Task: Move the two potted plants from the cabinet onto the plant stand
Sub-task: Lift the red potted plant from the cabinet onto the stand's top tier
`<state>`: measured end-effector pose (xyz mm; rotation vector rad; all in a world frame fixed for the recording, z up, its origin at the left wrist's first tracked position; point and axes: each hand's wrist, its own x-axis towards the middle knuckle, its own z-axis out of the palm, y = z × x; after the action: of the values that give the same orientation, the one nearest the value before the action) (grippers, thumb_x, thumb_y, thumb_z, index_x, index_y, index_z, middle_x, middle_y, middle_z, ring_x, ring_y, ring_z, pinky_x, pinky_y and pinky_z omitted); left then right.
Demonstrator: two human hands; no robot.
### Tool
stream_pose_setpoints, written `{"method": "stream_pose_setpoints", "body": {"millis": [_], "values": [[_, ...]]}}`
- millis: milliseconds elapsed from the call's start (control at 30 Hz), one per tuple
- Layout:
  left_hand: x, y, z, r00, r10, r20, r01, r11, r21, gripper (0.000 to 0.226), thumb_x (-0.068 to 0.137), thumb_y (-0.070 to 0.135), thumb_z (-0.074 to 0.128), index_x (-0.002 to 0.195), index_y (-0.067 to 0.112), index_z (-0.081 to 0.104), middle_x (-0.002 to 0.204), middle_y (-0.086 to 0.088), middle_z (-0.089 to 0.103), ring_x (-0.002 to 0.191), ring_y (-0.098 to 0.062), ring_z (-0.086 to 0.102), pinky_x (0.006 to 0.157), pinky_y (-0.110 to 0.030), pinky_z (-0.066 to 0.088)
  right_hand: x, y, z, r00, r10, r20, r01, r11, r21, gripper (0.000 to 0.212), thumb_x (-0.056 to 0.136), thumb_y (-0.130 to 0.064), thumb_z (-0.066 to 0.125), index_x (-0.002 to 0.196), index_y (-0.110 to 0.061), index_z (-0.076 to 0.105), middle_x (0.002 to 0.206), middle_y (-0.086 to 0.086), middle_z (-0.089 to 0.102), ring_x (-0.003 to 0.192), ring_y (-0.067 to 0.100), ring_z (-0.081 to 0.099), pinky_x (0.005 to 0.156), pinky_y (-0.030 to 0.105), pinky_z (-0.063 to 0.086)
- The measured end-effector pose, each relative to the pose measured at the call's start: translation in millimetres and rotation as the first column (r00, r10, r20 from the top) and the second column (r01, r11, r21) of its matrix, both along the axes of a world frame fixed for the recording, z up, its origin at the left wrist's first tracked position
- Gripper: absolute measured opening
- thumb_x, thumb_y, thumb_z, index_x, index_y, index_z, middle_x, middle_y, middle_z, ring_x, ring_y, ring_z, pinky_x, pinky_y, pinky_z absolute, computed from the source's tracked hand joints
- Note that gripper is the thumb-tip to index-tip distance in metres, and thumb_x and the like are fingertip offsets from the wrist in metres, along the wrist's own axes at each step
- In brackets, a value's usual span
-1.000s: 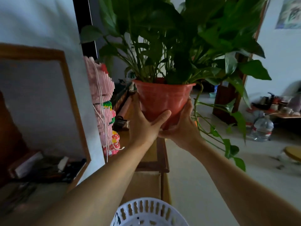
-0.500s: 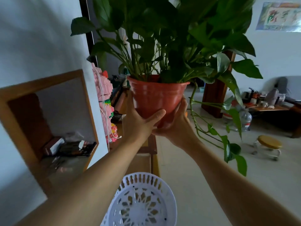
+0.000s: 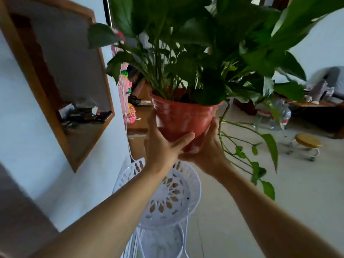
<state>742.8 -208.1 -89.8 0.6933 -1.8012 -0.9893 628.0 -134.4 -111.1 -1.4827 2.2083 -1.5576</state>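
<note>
The ribbed terracotta-red plastic pot [image 3: 183,118] has a glossy skin, with pale highlights smeared across its smooth wall; the broad green leaves [image 3: 195,43] above it look waxy and smooth, faintly shiny where light catches them; the white openwork plant stand top [image 3: 173,196], near and low, looks like painted metal or moulded plastic, which one I cannot tell, with an even satin finish; the brown wooden frame [image 3: 104,75] on the left wall is smooth and matt; the far right round stool [image 3: 308,141] has a yellowish wood-like seat on thin pale metal legs; the pale floor [image 3: 307,183] appears smooth and dull.
</note>
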Motion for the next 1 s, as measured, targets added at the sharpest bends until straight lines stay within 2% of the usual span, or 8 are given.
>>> {"method": "stream_pose_setpoints", "body": {"millis": [67, 200, 467, 567, 667, 800, 933, 1000], "values": [[2.4, 0.9, -31.1, 0.999, -0.048, 0.003, 0.048, 0.999, 0.023, 0.111, 0.056, 0.051, 0.080, 0.146, 0.024, 0.019, 0.135, -0.002, 0.055, 0.117, -0.024, 0.060, 0.100, -0.042, 0.048, 3.9, 3.8, -31.0, 1.000, -0.017, -0.008, 0.018, 1.000, 0.023, 0.134, 0.050, -0.021, 0.092, 0.143, -0.011, -0.003, 0.101, -0.022, 0.045, 0.099, 0.015, 0.054, 0.081, 0.029, 0.046], [6.9, 3.3, -86.0, 0.993, -0.114, 0.003, 0.114, 0.993, 0.042, 0.108, 0.060, 0.049, 0.078, 0.146, 0.023, 0.017, 0.140, -0.003, 0.049, 0.123, -0.025, 0.055, 0.102, -0.046, 0.046, 12.4, 9.8, -84.6, 0.999, -0.038, 0.034, 0.037, 0.999, 0.022, 0.130, 0.051, -0.027, 0.091, 0.141, -0.010, -0.001, 0.111, -0.010, 0.047, 0.103, 0.016, 0.053, 0.085, 0.030, 0.046], [4.5, -10.7, -165.8, 0.983, -0.170, 0.068, 0.164, 0.983, 0.084, 0.102, 0.062, 0.041, 0.081, 0.140, 0.022, 0.018, 0.133, -0.008, 0.056, 0.120, -0.026, 0.057, 0.102, -0.046, 0.045, 12.4, 4.0, -164.2, 0.990, -0.093, 0.102, 0.081, 0.990, 0.113, 0.128, 0.056, -0.022, 0.089, 0.140, -0.023, -0.007, 0.110, 0.001, 0.060, 0.097, 0.023, 0.060, 0.082, 0.037, 0.051], [2.5, -20.4, -187.0, 0.979, -0.182, 0.089, 0.174, 0.981, 0.089, 0.104, 0.062, 0.043, 0.081, 0.141, 0.025, 0.016, 0.137, -0.010, 0.052, 0.124, -0.028, 0.053, 0.104, -0.048, 0.043, 11.4, -2.6, -185.1, 0.990, -0.109, 0.090, 0.099, 0.988, 0.115, 0.127, 0.054, -0.023, 0.090, 0.139, -0.018, -0.005, 0.107, -0.004, 0.055, 0.095, 0.018, 0.057, 0.079, 0.029, 0.046], [3.0, -32.0, -200.9, 0.976, -0.183, 0.115, 0.174, 0.981, 0.088, 0.105, 0.063, 0.041, 0.081, 0.141, 0.023, 0.013, 0.141, -0.011, 0.046, 0.126, -0.029, 0.050, 0.106, -0.049, 0.041, 9.3, -12.7, -199.1, 0.991, -0.107, 0.083, 0.095, 0.985, 0.141, 0.123, 0.054, -0.022, 0.090, 0.137, -0.017, 0.000, 0.114, 0.000, 0.057, 0.099, 0.020, 0.057, 0.078, 0.027, 0.044], [9.4, -48.3, -216.5, 0.974, -0.180, 0.137, 0.168, 0.981, 0.096, 0.102, 0.064, 0.039, 0.080, 0.138, 0.023, 0.013, 0.143, -0.012, 0.042, 0.128, -0.028, 0.048, 0.109, -0.046, 0.039, 11.6, -31.3, -210.0, 0.986, -0.120, 0.119, 0.094, 0.975, 0.203, 0.126, 0.050, -0.019, 0.091, 0.140, -0.013, 0.002, 0.130, 0.011, 0.051, 0.118, 0.029, 0.051, 0.097, 0.039, 0.046], [18.7, -62.0, -229.8, 0.981, -0.146, 0.128, 0.132, 0.985, 0.108, 0.101, 0.066, 0.038, 0.079, 0.140, 0.020, 0.013, 0.144, -0.012, 0.041, 0.130, -0.027, 0.046, 0.109, -0.046, 0.038, 19.3, -49.3, -220.1, 0.993, -0.103, 0.063, 0.083, 0.964, 0.252, 0.134, 0.049, -0.023, 0.091, 0.143, -0.011, -0.003, 0.133, 0.010, 0.049, 0.122, 0.027, 0.050, 0.094, 0.029, 0.042], [21.4, -68.9, -234.4, 0.983, -0.138, 0.123, 0.123, 0.985, 0.120, 0.101, 0.066, 0.037, 0.079, 0.140, 0.019, 0.013, 0.144, -0.013, 0.040, 0.131, -0.028, 0.044, 0.109, -0.047, 0.037, 21.4, -57.1, -225.2, 0.993, -0.063, 0.099, 0.036, 0.967, 0.252, 0.132, 0.050, -0.020, 0.090, 0.142, -0.012, -0.004, 0.131, 0.013, 0.052, 0.119, 0.031, 0.053, 0.101, 0.042, 0.046]]}}
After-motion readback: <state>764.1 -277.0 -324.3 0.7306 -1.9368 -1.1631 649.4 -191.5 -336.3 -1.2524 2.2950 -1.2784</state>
